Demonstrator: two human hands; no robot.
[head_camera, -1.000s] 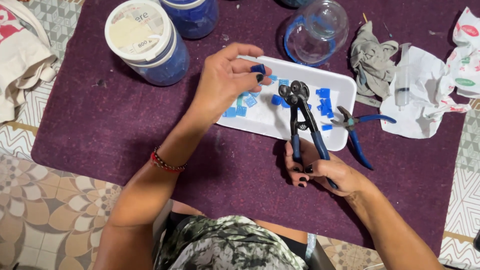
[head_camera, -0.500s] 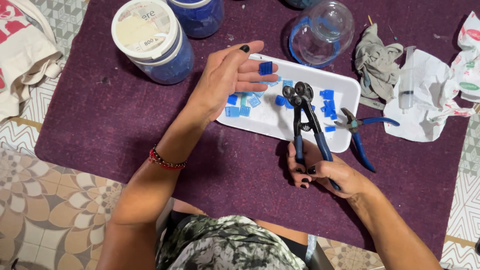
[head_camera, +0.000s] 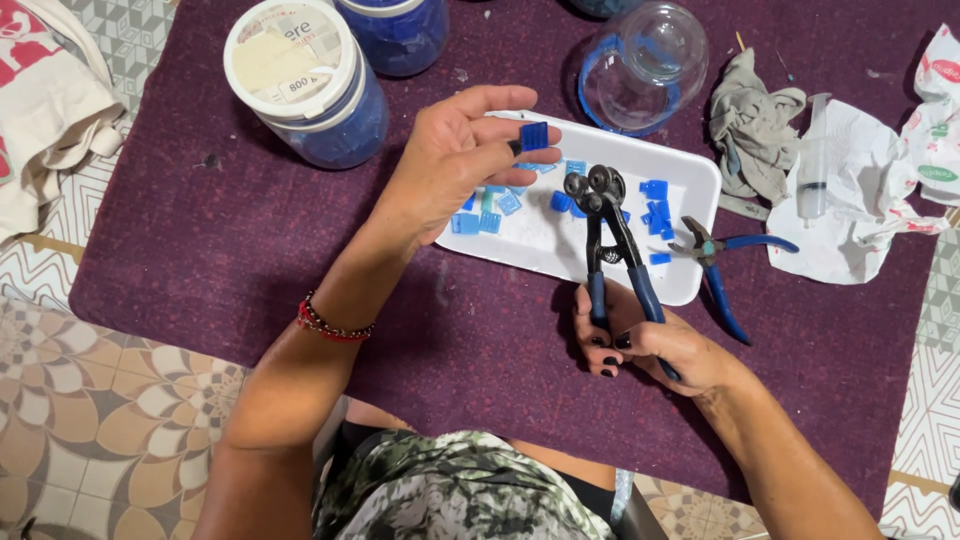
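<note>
Whole setup sits on a dark purple cloth (head_camera: 250, 250) over a patterned tile tabletop (head_camera: 90, 440). Biggest container is the white foam tray (head_camera: 690, 180), with a scatter of small blue glass tiles (head_camera: 655, 210) lying in it, mostly toward the middle and right. Up top-left there's a blue tub with a white lid (head_camera: 300, 70), shut, so can't tell what's inside, and a second blue jar (head_camera: 395, 30) right beside it. A clear glass jar (head_camera: 645, 60) lies tipped behind the tray, looks like bits of blue inside. Crumpled paper (head_camera: 860, 190) and a grey rag (head_camera: 750, 125) off to the right.

Left hand (head_camera: 450, 165) hovers over the tray, fingers (head_camera: 505, 130) mostly stretched out, pinching one blue tile (head_camera: 534, 136). Right hand (head_camera: 655, 340) is wrapped around the blue handles of wheeled nippers (head_camera: 605, 215), wheels over the tray. Blue-handled pliers (head_camera: 725, 260) lie at the tray's right edge.
</note>
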